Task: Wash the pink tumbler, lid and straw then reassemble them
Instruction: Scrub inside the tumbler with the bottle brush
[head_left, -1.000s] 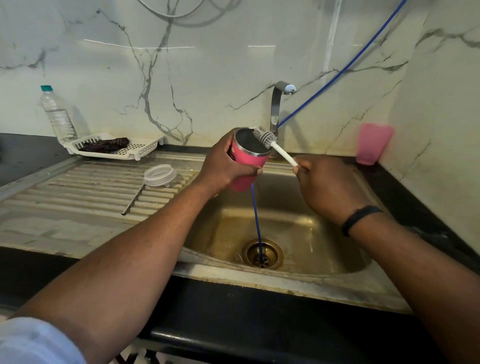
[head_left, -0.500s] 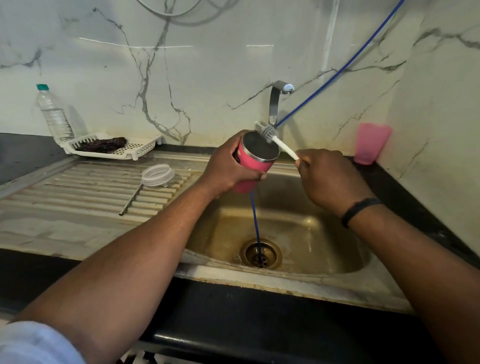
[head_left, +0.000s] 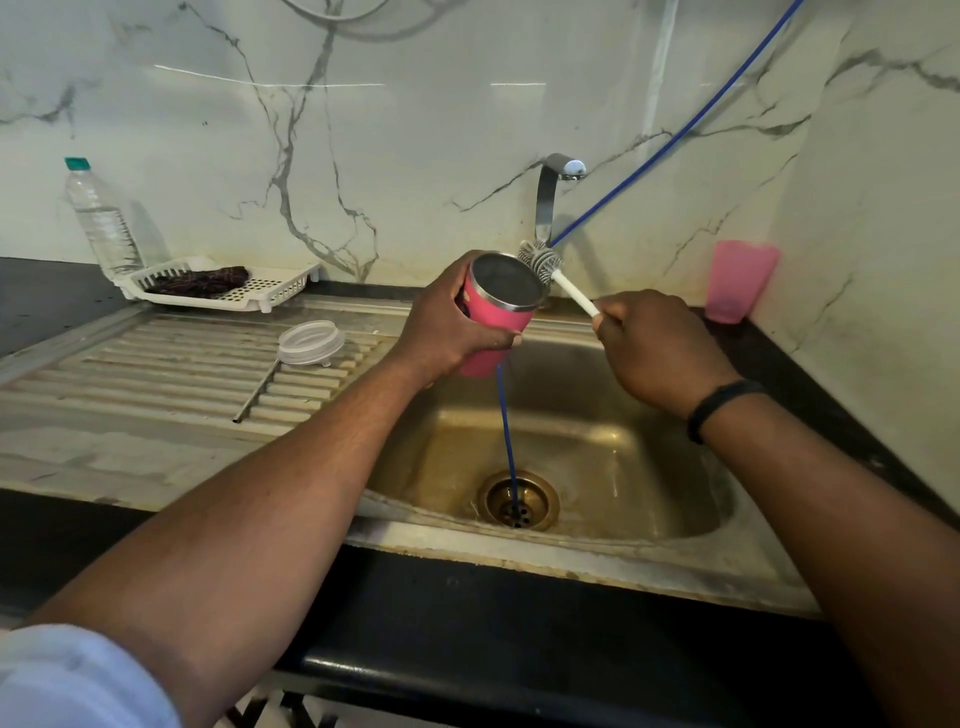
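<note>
Left hand (head_left: 447, 322) fingers wrap tumbler (head_left: 496, 317), base hidden; right hand (head_left: 654, 348) fingers clamp brush (head_left: 558, 278).

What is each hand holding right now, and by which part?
Left hand grips the pink steel-lined tumbler round its side wall; right hand holds the white bottle brush by its handle's end.

soft, even daylight fills the scene, fairly bright. thin streaks of glare cross the glossy marble wall (head_left: 415, 130), and the tap (head_left: 558, 179) carries a small highlight. the water bottle (head_left: 101, 221) casts a faint shadow rightward. focus is sharp centrally; wide-angle bending curves the counter edge (head_left: 467, 670).
</note>
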